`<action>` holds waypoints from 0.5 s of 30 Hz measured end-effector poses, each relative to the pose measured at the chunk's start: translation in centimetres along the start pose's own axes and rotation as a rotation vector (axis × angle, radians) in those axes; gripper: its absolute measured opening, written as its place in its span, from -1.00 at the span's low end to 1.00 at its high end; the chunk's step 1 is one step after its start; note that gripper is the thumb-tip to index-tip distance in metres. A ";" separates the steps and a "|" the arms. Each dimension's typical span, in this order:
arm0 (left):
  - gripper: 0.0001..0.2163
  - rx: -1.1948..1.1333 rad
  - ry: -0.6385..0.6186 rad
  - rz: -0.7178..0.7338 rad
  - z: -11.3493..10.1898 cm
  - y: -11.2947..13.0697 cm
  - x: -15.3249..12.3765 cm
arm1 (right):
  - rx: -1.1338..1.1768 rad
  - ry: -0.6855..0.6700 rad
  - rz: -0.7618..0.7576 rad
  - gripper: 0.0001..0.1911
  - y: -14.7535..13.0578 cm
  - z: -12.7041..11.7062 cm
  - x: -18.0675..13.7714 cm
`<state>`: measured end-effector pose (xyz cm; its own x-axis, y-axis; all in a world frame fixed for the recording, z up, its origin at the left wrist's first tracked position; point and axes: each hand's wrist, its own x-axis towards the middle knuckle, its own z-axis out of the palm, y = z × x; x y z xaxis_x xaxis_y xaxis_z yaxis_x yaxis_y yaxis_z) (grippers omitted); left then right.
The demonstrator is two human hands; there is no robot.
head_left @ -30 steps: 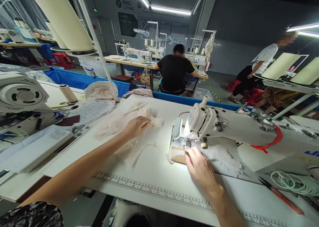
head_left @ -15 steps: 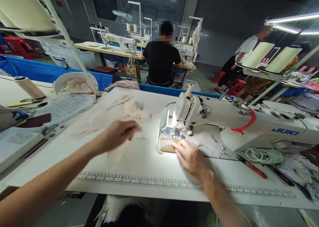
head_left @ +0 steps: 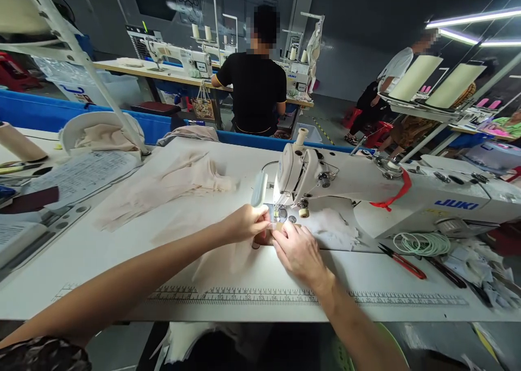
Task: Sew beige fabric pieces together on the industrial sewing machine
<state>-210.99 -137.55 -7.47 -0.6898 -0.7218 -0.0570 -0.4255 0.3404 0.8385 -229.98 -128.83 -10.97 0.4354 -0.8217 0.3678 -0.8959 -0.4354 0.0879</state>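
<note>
My left hand [head_left: 249, 222] is at the needle area of a white sewing machine [head_left: 303, 167], fingers pinched on the edge of a sheer beige fabric [head_left: 222, 262] that trails down and left over the table. Close on its right, my right hand [head_left: 299, 249] has its fingers bent and pressed together at a small brown piece [head_left: 266, 238] in front of the presser foot. What sits under those right fingertips is hidden. More sheer beige fabric [head_left: 175, 178] lies crumpled on the table to the left.
A printed ruler [head_left: 252, 296] runs along the table's front. Red-handled snips [head_left: 402, 261], a coil of pale green cord [head_left: 423, 243] and fabric scraps [head_left: 480, 268] lie right. Paper sheets [head_left: 87, 176] and a thread cone [head_left: 20, 143] are left. A co-worker [head_left: 258, 83] sits beyond.
My left hand has moved right to the needle area, bringing sheer fabric with it. My right hand stays by the brown piece. The whole view has shifted slightly.
</note>
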 end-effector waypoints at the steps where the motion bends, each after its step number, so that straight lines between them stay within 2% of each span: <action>1: -0.85 0.008 0.006 -0.001 0.6 -0.3 0.6 | 0.004 -0.001 0.001 -0.73 0.0 0.0 0.0; 7: -0.87 0.073 0.068 -0.071 1.7 -2.8 2.5 | 0.032 0.010 0.002 -0.67 0.1 -0.1 -0.2; 15: -0.85 0.106 0.123 -0.105 2.2 -3.7 3.1 | 0.114 0.006 0.093 -0.72 1.1 -0.4 -0.6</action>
<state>-212.81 -139.71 -11.97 -0.5639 -0.8230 -0.0691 -0.5553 0.3159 0.7693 -231.22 -128.66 -10.74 0.3498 -0.8584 0.3752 -0.9165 -0.3966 -0.0529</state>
